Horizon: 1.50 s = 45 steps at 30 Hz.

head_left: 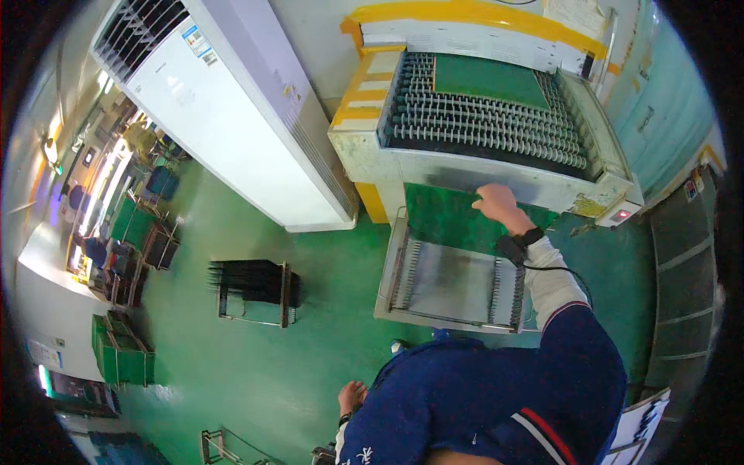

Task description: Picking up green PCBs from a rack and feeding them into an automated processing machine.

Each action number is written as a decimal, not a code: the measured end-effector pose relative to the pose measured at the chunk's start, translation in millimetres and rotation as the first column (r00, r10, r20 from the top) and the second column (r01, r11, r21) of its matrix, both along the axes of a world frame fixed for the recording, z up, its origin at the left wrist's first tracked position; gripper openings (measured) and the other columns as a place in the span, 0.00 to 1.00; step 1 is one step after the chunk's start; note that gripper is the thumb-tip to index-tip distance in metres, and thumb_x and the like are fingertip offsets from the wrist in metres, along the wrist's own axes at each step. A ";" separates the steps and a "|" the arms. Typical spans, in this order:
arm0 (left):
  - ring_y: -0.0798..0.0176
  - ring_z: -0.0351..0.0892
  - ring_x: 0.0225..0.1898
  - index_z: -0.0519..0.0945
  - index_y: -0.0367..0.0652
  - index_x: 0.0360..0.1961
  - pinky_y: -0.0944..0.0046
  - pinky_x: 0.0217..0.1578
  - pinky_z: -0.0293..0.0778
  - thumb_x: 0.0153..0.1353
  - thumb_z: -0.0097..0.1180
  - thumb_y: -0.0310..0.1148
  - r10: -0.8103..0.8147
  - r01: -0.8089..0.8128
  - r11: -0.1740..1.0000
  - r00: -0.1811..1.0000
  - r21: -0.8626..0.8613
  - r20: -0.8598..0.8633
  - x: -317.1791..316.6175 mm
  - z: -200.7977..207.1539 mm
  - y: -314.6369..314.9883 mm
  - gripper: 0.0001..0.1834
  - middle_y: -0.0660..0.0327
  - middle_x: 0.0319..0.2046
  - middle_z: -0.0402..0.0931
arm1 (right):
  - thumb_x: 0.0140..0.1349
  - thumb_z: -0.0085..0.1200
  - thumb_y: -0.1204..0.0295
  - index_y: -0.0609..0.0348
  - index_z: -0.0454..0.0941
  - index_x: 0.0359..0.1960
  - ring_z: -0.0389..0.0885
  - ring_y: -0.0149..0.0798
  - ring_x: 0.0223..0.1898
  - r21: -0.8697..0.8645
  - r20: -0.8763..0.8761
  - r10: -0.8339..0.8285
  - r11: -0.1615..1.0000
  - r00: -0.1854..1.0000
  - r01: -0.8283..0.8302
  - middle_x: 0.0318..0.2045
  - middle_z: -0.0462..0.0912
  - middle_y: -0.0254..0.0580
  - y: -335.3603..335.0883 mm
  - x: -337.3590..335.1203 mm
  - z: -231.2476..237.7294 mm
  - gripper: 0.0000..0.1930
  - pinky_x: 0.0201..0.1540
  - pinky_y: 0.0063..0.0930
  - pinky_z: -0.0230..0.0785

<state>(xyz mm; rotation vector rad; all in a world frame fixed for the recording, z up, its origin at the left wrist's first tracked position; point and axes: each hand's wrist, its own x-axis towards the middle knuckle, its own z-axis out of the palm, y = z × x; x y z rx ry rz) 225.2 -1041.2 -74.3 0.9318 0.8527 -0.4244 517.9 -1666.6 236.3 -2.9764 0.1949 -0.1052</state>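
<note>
My right hand (pixel 498 205) reaches out in front of the machine, its fingers closed at the upper edge of a green circuit board panel (pixel 435 221). That panel leans upright at the back of a metal rack (pixel 395 267) with slotted sides. Part of the panel is hidden behind my hand and forearm. A second green panel (pixel 492 80) lies flat on the rollers (pixel 484 124) of the machine. My left hand (pixel 353 395) hangs low beside my body, away from the rack. Its fingers are loosely bent and I see nothing in them.
A tall white air conditioner (pixel 232 116) stands left of the machine. On the green floor, a smaller rack (pixel 256 314) holds several dark panels. Further left are carts with green panels (pixel 124 353). A grey cabinet (pixel 682 271) borders the right side.
</note>
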 end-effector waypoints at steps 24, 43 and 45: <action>0.49 0.78 0.34 0.69 0.36 0.44 0.53 0.29 0.76 0.59 0.54 0.30 -0.218 0.213 0.962 0.976 0.170 0.016 42.4 16.5 -19.5 0.14 0.48 0.39 0.75 | 0.55 0.60 0.73 0.58 0.73 0.41 0.77 0.41 0.42 0.836 -0.070 -0.603 -0.470 0.795 -0.282 0.40 0.78 0.42 -79.1 -100.6 22.6 0.13 0.47 0.39 0.70; 0.49 0.77 0.36 0.68 0.38 0.51 0.54 0.29 0.76 0.60 0.52 0.33 -0.287 0.247 0.918 0.954 0.310 0.090 27.0 10.8 -23.0 0.19 0.48 0.42 0.74 | 0.55 0.61 0.70 0.57 0.71 0.35 0.75 0.41 0.35 0.773 -0.319 -0.509 -0.628 0.799 -0.091 0.32 0.76 0.42 -38.6 -53.9 -25.2 0.11 0.40 0.35 0.71; 0.48 0.77 0.35 0.68 0.39 0.51 0.54 0.29 0.76 0.60 0.53 0.33 -0.240 0.213 0.934 0.969 0.289 0.063 28.0 11.5 -27.3 0.19 0.48 0.42 0.74 | 0.55 0.61 0.69 0.58 0.70 0.35 0.75 0.41 0.35 0.781 -0.324 -0.482 -0.622 0.814 -0.058 0.32 0.75 0.42 -35.0 -51.8 -21.7 0.12 0.39 0.35 0.71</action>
